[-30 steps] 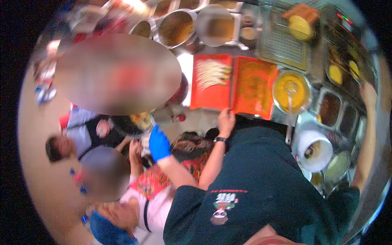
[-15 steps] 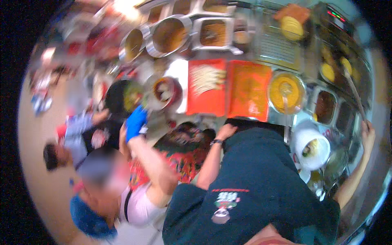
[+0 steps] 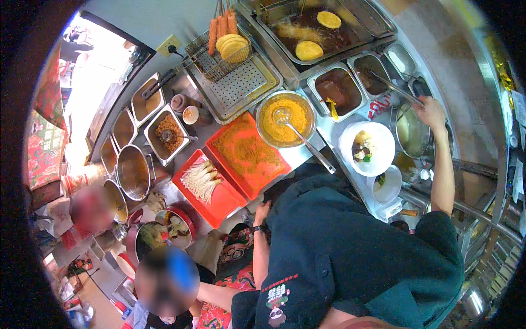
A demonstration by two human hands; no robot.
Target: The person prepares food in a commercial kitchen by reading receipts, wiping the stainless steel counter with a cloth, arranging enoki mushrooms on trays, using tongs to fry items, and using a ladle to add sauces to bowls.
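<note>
My right hand (image 3: 429, 113) is closed around the handle of a long metal utensil (image 3: 395, 88); its far end dips into a steel pan (image 3: 359, 61) of dark sauce, so its kind is hidden. My left hand (image 3: 263, 211) is low beside a red tray (image 3: 227, 204) of pale enoki mushrooms, fingers curled in; what they hold, if anything, is hidden. Beyond it lies a second red tray (image 3: 246, 159) coated with orange crumbs. A steel bowl (image 3: 267, 140) of yellow crumbs holds a ladle (image 3: 309, 143). Two yellow rounds (image 3: 329, 20) float in the fryer (image 3: 378, 24).
A wire basket (image 3: 230, 63) with sausages and yellow rounds sits on a perforated steel tray (image 3: 238, 88). A white tub (image 3: 378, 140) with food stands near my right forearm. Steel pots (image 3: 133, 172) line the left. A co-worker (image 3: 219, 296) is close by at lower left.
My view has swung toward the right side of the counter and become sharper. The utensil in my right hand has moved from the fryer to the sauce pan.
</note>
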